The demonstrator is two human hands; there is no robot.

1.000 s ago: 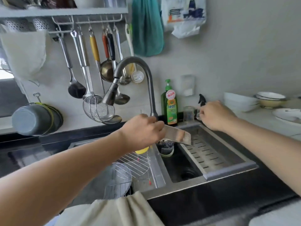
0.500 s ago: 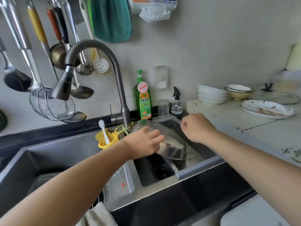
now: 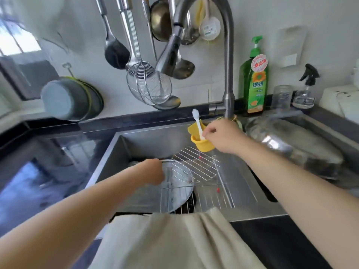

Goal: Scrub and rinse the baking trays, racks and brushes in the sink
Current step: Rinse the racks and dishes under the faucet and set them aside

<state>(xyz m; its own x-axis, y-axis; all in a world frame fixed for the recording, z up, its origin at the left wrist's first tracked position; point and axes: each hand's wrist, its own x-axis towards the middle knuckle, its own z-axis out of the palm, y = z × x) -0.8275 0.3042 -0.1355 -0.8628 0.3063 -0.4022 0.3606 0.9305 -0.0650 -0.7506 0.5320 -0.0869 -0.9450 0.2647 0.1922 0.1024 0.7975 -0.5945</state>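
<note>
Steel sink and dark counter fill the view, with ladles and a wire skimmer hanging on the wall above. Left hand curls its fingers on the rim of a round tray, which stands tilted near the front edge of the sink, partly behind a rack with red-tipped feet. A second, rounder rack leans toward the back right corner. Right hand pinches the white brush that stands in a yellow cup at the sink's right wall.

I judge the tray thin, stiff and light, but wet and slippery, so the rim is the good place to hold. The racks are light and rigid; their wires can catch on each other, so take them by the outer frame. The brush is very light and lifts by its handle.

Tap spout hangs low over the sink and may block a tall lift. Soap bottle and spray bottle stand along the back edge of the counter, and a cloth hangs over the front edge.
</note>
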